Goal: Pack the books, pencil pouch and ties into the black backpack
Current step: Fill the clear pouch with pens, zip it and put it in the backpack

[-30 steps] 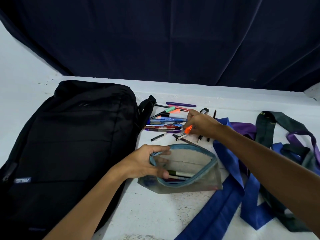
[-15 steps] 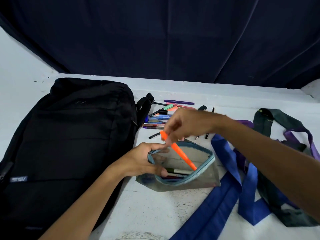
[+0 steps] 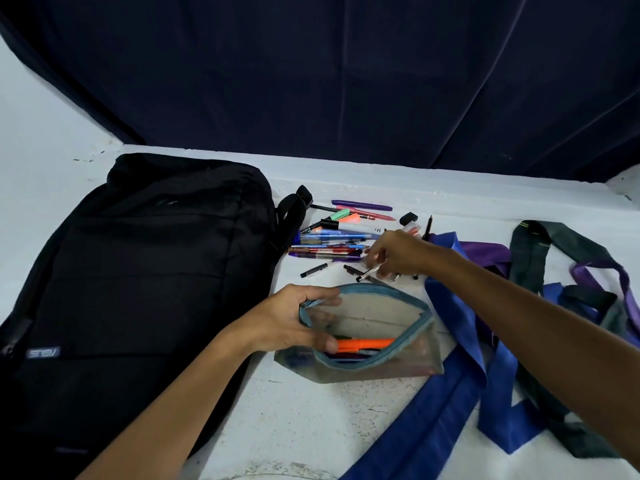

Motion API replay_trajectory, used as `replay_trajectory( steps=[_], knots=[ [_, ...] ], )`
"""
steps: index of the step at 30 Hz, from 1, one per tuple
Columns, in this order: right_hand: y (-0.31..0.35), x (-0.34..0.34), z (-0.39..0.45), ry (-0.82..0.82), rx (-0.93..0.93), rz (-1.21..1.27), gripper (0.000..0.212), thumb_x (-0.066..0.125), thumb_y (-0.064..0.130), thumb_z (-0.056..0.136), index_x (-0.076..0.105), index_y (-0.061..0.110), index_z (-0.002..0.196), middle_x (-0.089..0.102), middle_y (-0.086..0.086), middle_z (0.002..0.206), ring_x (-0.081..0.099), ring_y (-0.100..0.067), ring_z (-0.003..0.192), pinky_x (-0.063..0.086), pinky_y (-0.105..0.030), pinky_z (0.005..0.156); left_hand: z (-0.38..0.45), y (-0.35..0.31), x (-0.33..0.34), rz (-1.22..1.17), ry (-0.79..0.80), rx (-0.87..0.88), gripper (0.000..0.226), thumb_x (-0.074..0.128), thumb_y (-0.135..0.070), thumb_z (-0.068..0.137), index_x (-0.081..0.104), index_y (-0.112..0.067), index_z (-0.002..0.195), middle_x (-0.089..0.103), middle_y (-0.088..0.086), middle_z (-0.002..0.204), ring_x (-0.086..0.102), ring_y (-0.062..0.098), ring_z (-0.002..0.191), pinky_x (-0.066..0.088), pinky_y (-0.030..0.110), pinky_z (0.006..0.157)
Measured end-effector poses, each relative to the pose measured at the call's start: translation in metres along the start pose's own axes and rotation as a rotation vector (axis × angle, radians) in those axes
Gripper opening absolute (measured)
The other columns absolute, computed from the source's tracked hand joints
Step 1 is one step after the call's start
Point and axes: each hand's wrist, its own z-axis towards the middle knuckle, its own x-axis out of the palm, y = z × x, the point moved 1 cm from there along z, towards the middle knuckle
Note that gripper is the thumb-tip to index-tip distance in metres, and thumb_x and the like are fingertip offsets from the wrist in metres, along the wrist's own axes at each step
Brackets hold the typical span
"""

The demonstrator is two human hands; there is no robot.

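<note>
While left hand (image 3: 294,323) grips the pencil pouch (image 3: 367,344) mouth wide, centre-near beside the black backpack (image 3: 138,271) — right hand (image 3: 394,254) pinches a silver pen (image 3: 369,273) from the far pile. Filling step; next, drop it in.

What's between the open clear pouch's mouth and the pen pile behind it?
Head view: bare white tabletop with a few stray dark pens, and the right hand picking one up.

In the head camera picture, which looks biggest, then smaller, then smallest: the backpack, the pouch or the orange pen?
1. backpack
2. pouch
3. orange pen, partly hidden inside the pouch
</note>
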Motion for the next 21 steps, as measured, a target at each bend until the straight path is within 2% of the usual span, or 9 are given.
replay_trajectory(
  steps=[3,5,7,9,12,16,18,21],
  knots=[
    [-0.008,0.003,0.007,-0.042,-0.03,-0.032,0.022,0.075,0.002,0.08,0.076,0.009,0.101,0.057,0.007,0.091,0.056,-0.005,0.079,0.039,-0.013,0.063,0.0,0.0,0.001,-0.014,-0.006,0.0,0.112,0.091,-0.047,0.043,0.047,-0.012,0.141,0.053,-0.011,0.137,0.058,-0.003,0.117,0.049,0.02,0.097],
    [-0.008,0.005,0.008,-0.05,-0.049,-0.063,0.02,0.074,0.004,0.082,0.076,0.01,0.101,0.057,0.007,0.09,0.055,-0.008,0.082,0.042,-0.019,0.069,0.001,0.001,0.001,-0.017,-0.01,0.001,0.107,0.09,-0.04,0.047,0.047,-0.011,0.141,0.053,-0.009,0.139,0.058,-0.005,0.116,0.048,0.019,0.097],
    [-0.006,0.002,0.006,-0.086,-0.071,-0.079,0.017,0.071,0.007,0.085,0.075,0.01,0.101,0.058,0.004,0.093,0.054,-0.01,0.086,0.046,-0.026,0.075,0.002,0.001,0.001,-0.013,-0.012,0.004,0.113,0.09,-0.05,0.042,0.048,-0.014,0.141,0.054,-0.014,0.136,0.057,-0.006,0.116,0.048,0.018,0.098],
    [0.001,-0.009,0.002,-0.172,-0.087,-0.023,0.013,0.069,0.009,0.088,0.074,0.009,0.1,0.061,0.002,0.093,0.054,-0.008,0.082,0.047,-0.024,0.074,0.002,0.003,0.0,0.008,-0.027,-0.001,0.12,0.089,-0.061,0.037,0.049,-0.017,0.14,0.056,-0.015,0.134,0.055,-0.004,0.12,0.045,0.021,0.103],
    [0.019,-0.031,-0.009,-0.329,-0.065,0.226,0.007,0.067,0.01,0.09,0.07,0.016,0.089,0.064,0.003,0.083,0.054,-0.005,0.071,0.043,-0.02,0.063,0.002,0.004,0.0,0.032,-0.031,-0.005,0.123,0.088,-0.066,0.035,0.049,-0.02,0.141,0.057,-0.015,0.135,0.051,-0.001,0.126,0.041,0.029,0.11],
    [0.049,-0.055,-0.026,-0.495,-0.099,0.691,0.014,0.067,0.005,0.089,0.066,0.016,0.08,0.06,0.002,0.067,0.052,-0.005,0.054,0.045,-0.017,0.055,0.002,0.002,0.001,0.019,-0.025,-0.001,0.124,0.09,-0.063,0.035,0.047,-0.017,0.142,0.056,-0.013,0.136,0.052,-0.001,0.125,0.042,0.03,0.109],
    [0.062,-0.062,-0.035,-0.466,-0.121,0.868,0.014,0.066,0.003,0.089,0.066,0.012,0.079,0.059,0.003,0.06,0.05,-0.008,0.051,0.041,-0.02,0.051,0.002,0.001,0.002,-0.006,-0.017,0.0,0.124,0.091,-0.06,0.035,0.047,-0.015,0.142,0.056,-0.011,0.137,0.054,0.001,0.124,0.045,0.029,0.107],
    [0.079,-0.062,-0.049,-0.192,-0.178,0.792,0.007,0.065,0.003,0.089,0.069,0.003,0.084,0.061,0.007,0.055,0.048,-0.006,0.049,0.038,-0.018,0.048,0.002,0.001,0.003,-0.01,-0.017,0.003,0.126,0.091,-0.06,0.034,0.047,-0.012,0.142,0.055,-0.012,0.138,0.055,-0.001,0.122,0.046,0.026,0.105]
  ],
)
